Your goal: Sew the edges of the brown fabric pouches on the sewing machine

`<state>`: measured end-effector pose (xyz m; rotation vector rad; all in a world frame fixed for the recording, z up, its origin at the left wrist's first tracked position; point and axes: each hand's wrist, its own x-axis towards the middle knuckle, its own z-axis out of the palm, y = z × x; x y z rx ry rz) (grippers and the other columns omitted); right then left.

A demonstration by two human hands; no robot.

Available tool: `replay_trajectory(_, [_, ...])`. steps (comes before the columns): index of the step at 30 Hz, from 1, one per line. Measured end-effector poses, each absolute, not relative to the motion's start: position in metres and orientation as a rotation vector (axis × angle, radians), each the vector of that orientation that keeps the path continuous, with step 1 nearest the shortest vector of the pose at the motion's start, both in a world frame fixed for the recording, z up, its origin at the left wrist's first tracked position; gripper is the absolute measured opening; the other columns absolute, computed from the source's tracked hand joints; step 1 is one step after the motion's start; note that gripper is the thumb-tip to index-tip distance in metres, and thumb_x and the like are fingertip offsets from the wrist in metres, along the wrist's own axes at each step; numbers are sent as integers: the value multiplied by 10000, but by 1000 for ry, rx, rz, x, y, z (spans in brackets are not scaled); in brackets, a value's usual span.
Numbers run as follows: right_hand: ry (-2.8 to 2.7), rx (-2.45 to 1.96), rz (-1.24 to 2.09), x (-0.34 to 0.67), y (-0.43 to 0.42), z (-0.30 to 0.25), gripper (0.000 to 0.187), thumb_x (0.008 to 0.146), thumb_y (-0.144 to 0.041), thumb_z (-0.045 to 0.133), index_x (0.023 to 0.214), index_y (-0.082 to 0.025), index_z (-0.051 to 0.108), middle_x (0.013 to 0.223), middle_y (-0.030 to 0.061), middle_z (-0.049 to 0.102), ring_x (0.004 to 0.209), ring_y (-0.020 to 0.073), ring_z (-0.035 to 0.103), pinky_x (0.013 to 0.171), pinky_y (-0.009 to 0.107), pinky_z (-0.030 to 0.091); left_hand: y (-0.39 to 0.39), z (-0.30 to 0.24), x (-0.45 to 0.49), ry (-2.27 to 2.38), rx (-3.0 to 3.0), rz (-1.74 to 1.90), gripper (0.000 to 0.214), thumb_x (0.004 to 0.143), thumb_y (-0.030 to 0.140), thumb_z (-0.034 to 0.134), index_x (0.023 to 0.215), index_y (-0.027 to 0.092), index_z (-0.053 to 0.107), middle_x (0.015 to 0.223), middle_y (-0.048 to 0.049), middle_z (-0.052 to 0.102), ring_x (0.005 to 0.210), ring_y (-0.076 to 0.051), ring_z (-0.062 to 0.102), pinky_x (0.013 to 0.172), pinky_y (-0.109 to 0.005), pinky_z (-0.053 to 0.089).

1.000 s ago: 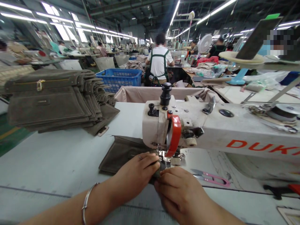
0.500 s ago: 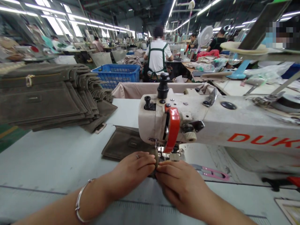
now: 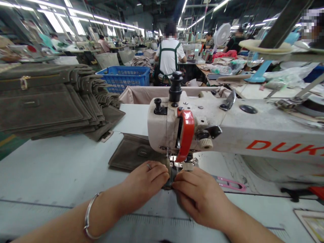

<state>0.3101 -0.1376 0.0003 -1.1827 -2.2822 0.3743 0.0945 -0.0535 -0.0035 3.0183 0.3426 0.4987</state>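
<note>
A dark olive fabric piece [image 3: 131,153] lies on the table under the head of a white sewing machine [image 3: 227,131] with a red guard [image 3: 186,135]. My left hand [image 3: 145,184], a bracelet on its wrist, is closed and pinches the near edge of the fabric just left of the presser foot [image 3: 177,165]. My right hand [image 3: 199,195] is closed and pinches the same edge from the right. The fingertips of both hands nearly meet in front of the needle. The fabric under the hands is mostly hidden.
A tall stack of olive zippered fabric pieces [image 3: 53,101] sits at the left of the table. Pink thread snips [image 3: 229,184] lie right of my right hand. A blue crate [image 3: 126,76] and a person in a white shirt [image 3: 170,57] are behind the machine.
Both hands have slid slightly forward, toward the presser foot, still pinching the fabric edge. The view has shifted a little.
</note>
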Motion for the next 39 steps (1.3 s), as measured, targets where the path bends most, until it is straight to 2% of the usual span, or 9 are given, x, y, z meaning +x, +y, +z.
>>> replay_trajectory(3, [-2263,-1197,360,310,-137,-1,166,887,-132,483,933,-184,634,905,65,628,853,213,548,754,380,461,-54,2,97,418,3025,475,202,950,49,438,1090,95,577,1030,-94,620,1005,-224,575,907,-375,505])
replay_trajectory(6, [-2240,-1232,341,310,-137,-2,195,892,-136,487,1001,-187,641,926,73,628,897,227,548,792,398,469,-52,5,98,454,2986,540,182,979,92,429,1008,133,604,929,-60,615,921,-205,576,851,-370,508])
replay_trajectory(10, [-2239,-1236,331,310,-135,-4,279,873,-130,506,1107,-207,637,964,75,633,958,248,548,841,435,471,-50,3,98,370,2913,619,235,1007,102,371,962,141,599,898,-45,614,860,-178,563,814,-334,494])
replay_trajectory(15, [-2230,-1259,356,307,-134,-7,333,860,-106,496,1163,-196,600,1053,85,632,1005,263,544,884,462,465,-50,-1,99,346,2936,570,215,994,85,385,961,131,592,880,-44,620,832,-176,574,804,-322,496])
replay_trajectory(21, [-2225,-1254,337,306,-133,-10,402,860,-94,503,1242,-206,555,1132,85,621,1028,265,539,901,469,466,-52,-3,91,323,2947,585,246,969,51,386,1091,96,595,1028,-78,668,991,-193,602,938,-347,496])
replay_trajectory(25, [-2226,-1273,303,305,-131,-10,432,851,-87,505,1269,-187,548,1130,97,620,1021,277,536,881,482,482,-45,-5,89,383,2880,596,252,972,69,399,1112,122,602,1103,-60,677,1039,-182,611,968,-332,499])
replay_trajectory(29, [-2207,-1340,268,303,-128,-12,436,851,-90,500,1275,-174,562,1108,115,619,999,289,542,840,491,507,-32,-5,93,412,2825,531,219,954,87,472,1095,138,632,1099,-53,684,1027,-182,615,968,-309,500])
replay_trajectory(34, [-2216,-1380,214,301,-125,-17,404,861,-104,492,1253,-150,580,1101,134,616,998,304,543,837,517,512,-20,-3,98,455,2808,569,214,959,97,486,1063,157,663,1083,-51,695,979,-180,633,936,-302,503])
replay_trajectory(39, [-2217,-1390,181,301,-126,-20,374,864,-115,504,1224,-165,595,1112,123,614,993,298,546,832,512,514,-11,-1,103,534,2791,497,187,952,112,520,1014,185,680,1062,-29,707,1022,-191,639,972,-308,477])
